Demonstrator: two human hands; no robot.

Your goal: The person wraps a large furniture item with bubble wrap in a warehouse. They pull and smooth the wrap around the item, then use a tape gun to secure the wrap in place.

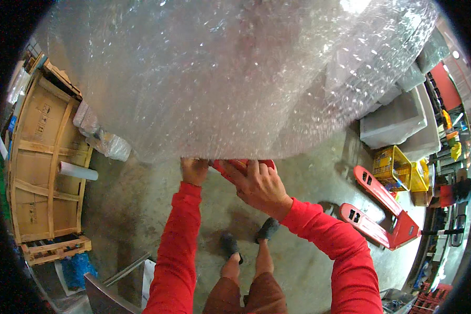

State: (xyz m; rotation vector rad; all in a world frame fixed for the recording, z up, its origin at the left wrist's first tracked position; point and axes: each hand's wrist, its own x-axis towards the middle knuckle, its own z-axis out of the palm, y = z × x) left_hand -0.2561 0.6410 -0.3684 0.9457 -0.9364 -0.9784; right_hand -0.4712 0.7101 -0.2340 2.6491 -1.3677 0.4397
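Observation:
A large sheet of clear bubble wrap [220,83] fills the upper part of the head view, its lower edge hanging just in front of me. My left hand [194,171] is closed at that edge, its fingertips hidden by the wrap. Beside it, my right hand [260,184] grips a red hand-held object [267,164] with its fingers laid over the top. The wrap and my fingers cover much of this object, so its exact kind does not show.
Wood-framed cardboard crates [42,152] stand at left, a white roll [78,171] jutting from them. A red pallet jack [384,209] rests on the concrete floor [303,251] at right, near yellow crates [392,168] and white wrapped blocks [395,123]. A metal rail [110,293] is at lower left.

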